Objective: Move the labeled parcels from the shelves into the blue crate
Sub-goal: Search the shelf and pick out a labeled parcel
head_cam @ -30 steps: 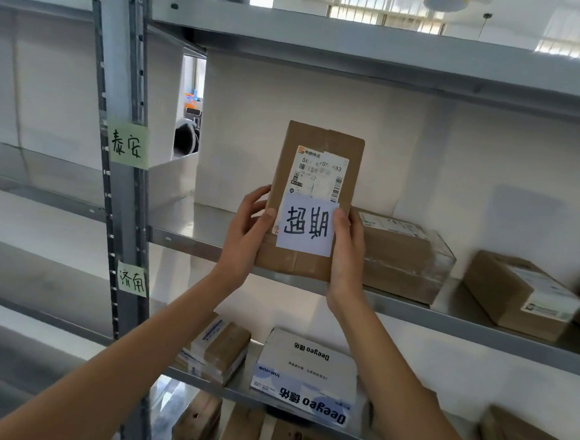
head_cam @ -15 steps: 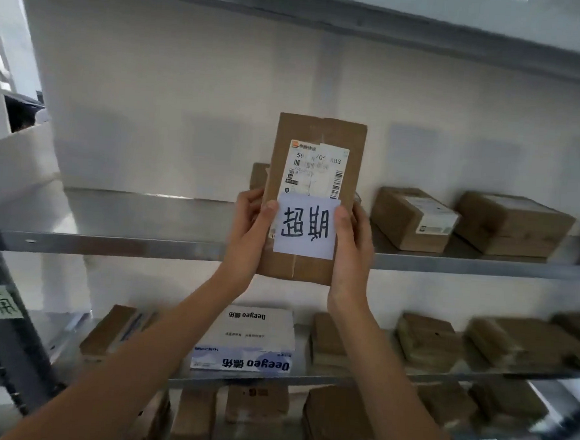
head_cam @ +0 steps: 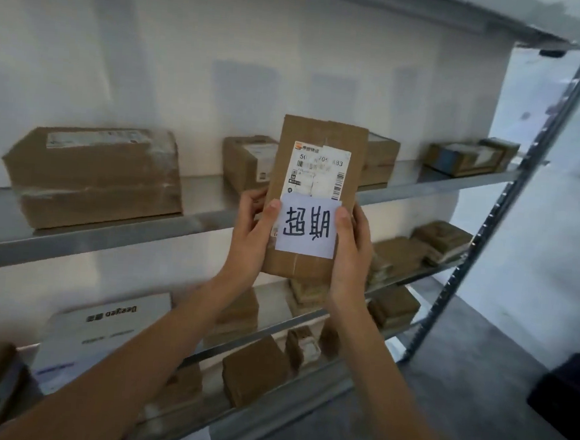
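parcel [head_cam: 314,173] with "超期" note [head_cam: 308,228]

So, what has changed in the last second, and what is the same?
The view swung right along the shelves; the left post went out of view. Both hands, left and right, keep the same grip on the upright parcel with its handwritten note.

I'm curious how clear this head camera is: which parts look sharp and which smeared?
Head view: the held parcel and its handwritten note are fairly sharp, gripped by the left hand and right hand; the lower shelf boxes are motion-blurred; the upright post leans, probably from wide-angle distortion; soft grey shadows fall on the back wall.
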Demonstrator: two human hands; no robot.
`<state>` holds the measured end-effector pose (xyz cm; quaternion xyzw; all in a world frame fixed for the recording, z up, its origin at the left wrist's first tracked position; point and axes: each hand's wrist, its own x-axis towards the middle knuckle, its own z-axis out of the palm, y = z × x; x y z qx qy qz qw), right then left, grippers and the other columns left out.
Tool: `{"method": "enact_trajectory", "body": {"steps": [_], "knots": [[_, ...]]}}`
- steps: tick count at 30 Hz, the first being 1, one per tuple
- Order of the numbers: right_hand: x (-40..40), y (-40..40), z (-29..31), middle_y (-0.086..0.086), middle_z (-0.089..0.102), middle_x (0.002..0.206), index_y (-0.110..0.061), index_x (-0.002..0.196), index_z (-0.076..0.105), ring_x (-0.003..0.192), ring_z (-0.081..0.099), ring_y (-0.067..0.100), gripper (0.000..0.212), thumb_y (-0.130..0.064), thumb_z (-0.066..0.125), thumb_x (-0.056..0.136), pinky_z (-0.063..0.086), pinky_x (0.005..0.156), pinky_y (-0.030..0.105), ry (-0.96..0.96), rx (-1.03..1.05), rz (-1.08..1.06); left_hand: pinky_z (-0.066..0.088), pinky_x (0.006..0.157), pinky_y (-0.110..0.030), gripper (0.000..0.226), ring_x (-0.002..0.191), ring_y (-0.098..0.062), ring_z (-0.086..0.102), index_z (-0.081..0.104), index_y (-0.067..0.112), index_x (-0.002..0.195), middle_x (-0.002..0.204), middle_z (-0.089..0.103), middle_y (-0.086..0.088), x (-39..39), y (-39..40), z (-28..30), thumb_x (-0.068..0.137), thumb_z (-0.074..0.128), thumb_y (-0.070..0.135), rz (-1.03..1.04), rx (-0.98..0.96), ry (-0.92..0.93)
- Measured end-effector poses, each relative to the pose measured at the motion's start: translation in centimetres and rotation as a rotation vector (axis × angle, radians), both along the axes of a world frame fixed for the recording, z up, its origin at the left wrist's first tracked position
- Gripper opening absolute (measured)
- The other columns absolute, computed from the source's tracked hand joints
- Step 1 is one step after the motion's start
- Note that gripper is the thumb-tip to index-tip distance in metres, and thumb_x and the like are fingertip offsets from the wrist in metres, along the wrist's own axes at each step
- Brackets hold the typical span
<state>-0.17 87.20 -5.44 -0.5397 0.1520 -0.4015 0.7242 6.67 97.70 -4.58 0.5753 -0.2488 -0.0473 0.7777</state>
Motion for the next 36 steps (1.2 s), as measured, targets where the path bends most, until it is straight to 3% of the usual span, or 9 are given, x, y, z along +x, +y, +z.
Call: {"method": "enact_trajectory", "body": {"steps": [4, 11, 21, 24, 27, 31, 36], "knots": [[-3.5, -7.8, -1.1, 0.001, 0.069, 0.115, -0.023, 0.135, 0.052, 0.091, 0.071, 0.012, 0.041, -0.033, 0.059, 0.095, 0.057, 0.068, 0.023, 0.027, -0.021, -0.139, 0.056, 0.068, -0.021, 0.022, 0.090, -0.013, 0.071, 0.044, 0.020, 0.120, 0.118, 0.064, -0.009, -2.4, -8.6, -1.2, 0.099, 0.048, 0.026, -0.097, 0.032, 0.015], [-9.6, -18.9, -4.5, -0.002, 0.072, 0.111, -0.035, 0.135, 0.051, 0.094, 0.072, 0.017, 0.044, -0.045, 0.058, 0.093, 0.060, 0.080, 0.039, 0.147, 0.041, -0.311, 0.055, 0.062, -0.019, 0.022, 0.082, -0.009, 0.072, 0.043, 0.027, 0.119, 0.108, 0.068, 0.002, -7.4, -21.1, -4.2, 0.099, 0.047, 0.033, -0.277, 0.116, 0.085], [-14.4, -31.2, -9.3, 0.003, 0.069, 0.118, -0.029, 0.135, 0.052, 0.097, 0.071, 0.019, 0.041, -0.043, 0.052, 0.097, 0.060, 0.078, 0.036, 0.249, 0.094, -0.580, 0.054, 0.056, -0.017, 0.025, 0.073, -0.006, 0.071, 0.047, 0.019, 0.117, 0.106, 0.068, -0.007, -9.8, -36.6, -8.9, 0.096, 0.054, 0.029, -0.510, 0.199, 0.150], [-15.9, -34.6, -9.7, 0.002, 0.071, 0.114, -0.027, 0.133, 0.055, 0.098, 0.070, 0.020, 0.038, -0.041, 0.053, 0.097, 0.059, 0.083, 0.040, 0.260, 0.117, -0.685, 0.054, 0.056, -0.018, 0.027, 0.078, -0.011, 0.071, 0.047, 0.021, 0.119, 0.107, 0.068, -0.006, -10.6, -41.2, -9.5, 0.096, 0.053, 0.032, -0.624, 0.225, 0.140], [-17.8, -37.5, -9.8, 0.001, 0.073, 0.108, -0.027, 0.132, 0.056, 0.093, 0.071, 0.016, 0.035, -0.037, 0.052, 0.098, 0.060, 0.078, 0.032, 0.262, 0.139, -0.762, 0.057, 0.059, -0.021, 0.030, 0.086, -0.017, 0.070, 0.047, 0.024, 0.122, 0.109, 0.067, -0.005, -11.9, -45.4, -10.1, 0.096, 0.052, 0.036, -0.701, 0.269, 0.128], [-20.6, -41.5, -10.9, 0.000, 0.072, 0.108, -0.026, 0.134, 0.055, 0.092, 0.071, 0.014, 0.038, -0.037, 0.053, 0.097, 0.060, 0.077, 0.030, 0.275, 0.189, -0.853, 0.061, 0.071, -0.030, 0.034, 0.094, -0.020, 0.070, 0.047, 0.026, 0.124, 0.118, 0.066, -0.007, -14.2, -51.0, -11.6, 0.095, 0.051, 0.041, -0.782, 0.320, 0.088], [-23.9, -47.8, -12.4, 0.001, 0.072, 0.109, -0.026, 0.133, 0.056, 0.095, 0.071, 0.018, 0.038, -0.038, 0.053, 0.097, 0.060, 0.079, 0.035, 0.261, 0.211, -0.930, 0.058, 0.064, -0.019, 0.032, 0.091, -0.016, 0.069, 0.045, 0.026, 0.125, 0.117, 0.065, -0.003, -17.8, -57.9, -12.6, 0.096, 0.048, 0.040, -0.843, 0.345, 0.036]]}}
